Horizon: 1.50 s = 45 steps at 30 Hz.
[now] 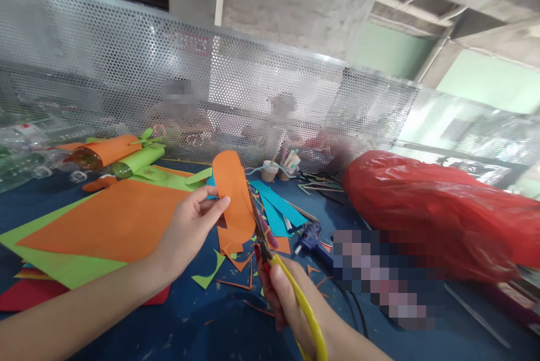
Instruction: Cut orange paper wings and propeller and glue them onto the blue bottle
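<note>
My left hand (189, 230) pinches an orange paper piece (234, 192) with a rounded top, holding it upright above the blue table (211, 321). My right hand (287, 299) grips yellow-handled scissors (264, 237), whose blades run along the right edge of the orange piece. Small orange and green paper scraps (230, 274) lie on the table below the hands.
Large orange (105, 220) and green paper sheets (63, 268) lie at left, red paper (25, 293) beneath. Paper-wrapped bottles (113, 156) lie behind. Teal paper strips (278, 206), a blue glue gun (310, 237), cups with sticks (278, 170) and a red plastic bag (439, 215) stand right. A perforated metal screen (211, 85) backs the table.
</note>
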{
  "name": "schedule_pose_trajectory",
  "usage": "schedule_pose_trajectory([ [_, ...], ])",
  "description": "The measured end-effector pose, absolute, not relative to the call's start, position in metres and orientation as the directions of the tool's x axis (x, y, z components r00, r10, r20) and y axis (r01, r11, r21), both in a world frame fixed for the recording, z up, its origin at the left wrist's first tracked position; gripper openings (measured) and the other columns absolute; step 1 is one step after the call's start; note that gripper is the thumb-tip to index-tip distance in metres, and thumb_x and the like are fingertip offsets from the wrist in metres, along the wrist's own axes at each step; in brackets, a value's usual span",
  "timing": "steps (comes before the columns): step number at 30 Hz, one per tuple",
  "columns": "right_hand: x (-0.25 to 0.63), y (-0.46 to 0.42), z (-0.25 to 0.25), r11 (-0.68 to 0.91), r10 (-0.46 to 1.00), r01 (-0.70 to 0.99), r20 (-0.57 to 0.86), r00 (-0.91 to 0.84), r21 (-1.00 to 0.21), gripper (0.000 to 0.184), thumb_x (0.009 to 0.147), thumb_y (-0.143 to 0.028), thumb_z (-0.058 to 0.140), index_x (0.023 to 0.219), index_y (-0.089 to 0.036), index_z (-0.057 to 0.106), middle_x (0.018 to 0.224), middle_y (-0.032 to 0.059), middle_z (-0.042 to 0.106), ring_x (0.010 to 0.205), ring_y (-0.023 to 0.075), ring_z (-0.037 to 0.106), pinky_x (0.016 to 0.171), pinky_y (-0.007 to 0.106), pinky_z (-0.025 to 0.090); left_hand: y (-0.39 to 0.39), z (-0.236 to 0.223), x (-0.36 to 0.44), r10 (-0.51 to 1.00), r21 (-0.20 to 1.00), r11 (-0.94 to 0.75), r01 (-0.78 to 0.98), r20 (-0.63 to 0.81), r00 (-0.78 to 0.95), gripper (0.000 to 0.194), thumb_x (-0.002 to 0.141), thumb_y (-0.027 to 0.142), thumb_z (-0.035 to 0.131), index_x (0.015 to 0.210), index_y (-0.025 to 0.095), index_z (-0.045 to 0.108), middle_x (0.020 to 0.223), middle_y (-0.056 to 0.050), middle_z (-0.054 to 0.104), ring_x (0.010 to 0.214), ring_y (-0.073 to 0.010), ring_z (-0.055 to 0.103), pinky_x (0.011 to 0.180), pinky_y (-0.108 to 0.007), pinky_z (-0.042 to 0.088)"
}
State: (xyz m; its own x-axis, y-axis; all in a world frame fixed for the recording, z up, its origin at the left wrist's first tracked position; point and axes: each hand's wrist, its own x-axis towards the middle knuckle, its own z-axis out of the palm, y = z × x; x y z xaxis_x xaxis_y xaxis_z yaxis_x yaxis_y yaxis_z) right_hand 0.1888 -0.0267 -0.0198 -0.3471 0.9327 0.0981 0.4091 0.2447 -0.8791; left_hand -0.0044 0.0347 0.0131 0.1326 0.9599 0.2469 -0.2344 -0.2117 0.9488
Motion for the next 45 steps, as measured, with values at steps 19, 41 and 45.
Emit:
schedule_pose_trajectory([
  [19, 0.186, -0.027, -0.011, 0.289, 0.932, 0.417, 0.155, -0.327, -0.862, 0.063, 0.088, -0.074, 0.028, 0.081, -0.018, 0.055, 0.057, -0.0027, 0.04, 0.053, 0.0122, 0.041, 0.047, 0.022, 0.038, 0.035, 0.011, -0.004, 0.962, 0.948, -0.216, -0.233, 0.247, 0.115, 0.028, 0.081, 0.041, 0.067, 0.099, 0.02, 0.063, 0.081, -0.003, 0.073, 0.071, -0.0195, 0.069, 0.073, -0.034, 0.055],
  [41, 0.184, -0.026, -0.009, 0.235, 0.953, 0.412, 0.126, -0.274, -0.88, 0.062, 0.084, -0.076, 0.032, 0.078, -0.02, 0.057, 0.05, -0.0025, 0.04, 0.048, 0.0139, 0.042, 0.045, 0.024, 0.041, 0.036, 0.011, -0.003, 0.956, 0.943, -0.234, -0.238, 0.268, 0.121, 0.021, 0.082, 0.038, 0.066, 0.093, 0.021, 0.063, 0.084, -0.002, 0.074, 0.07, -0.0171, 0.068, 0.072, -0.03, 0.055],
  [45, 0.185, -0.027, -0.014, 0.21, 0.958, 0.391, 0.109, -0.266, -0.896, 0.059, 0.085, -0.075, 0.035, 0.077, -0.021, 0.058, 0.048, -0.0021, 0.04, 0.045, 0.0142, 0.042, 0.042, 0.024, 0.038, 0.036, 0.012, -0.003, 0.958, 0.946, -0.225, -0.232, 0.259, 0.126, 0.02, 0.082, 0.038, 0.067, 0.09, 0.021, 0.061, 0.085, -0.002, 0.074, 0.07, -0.017, 0.068, 0.074, -0.031, 0.055],
])
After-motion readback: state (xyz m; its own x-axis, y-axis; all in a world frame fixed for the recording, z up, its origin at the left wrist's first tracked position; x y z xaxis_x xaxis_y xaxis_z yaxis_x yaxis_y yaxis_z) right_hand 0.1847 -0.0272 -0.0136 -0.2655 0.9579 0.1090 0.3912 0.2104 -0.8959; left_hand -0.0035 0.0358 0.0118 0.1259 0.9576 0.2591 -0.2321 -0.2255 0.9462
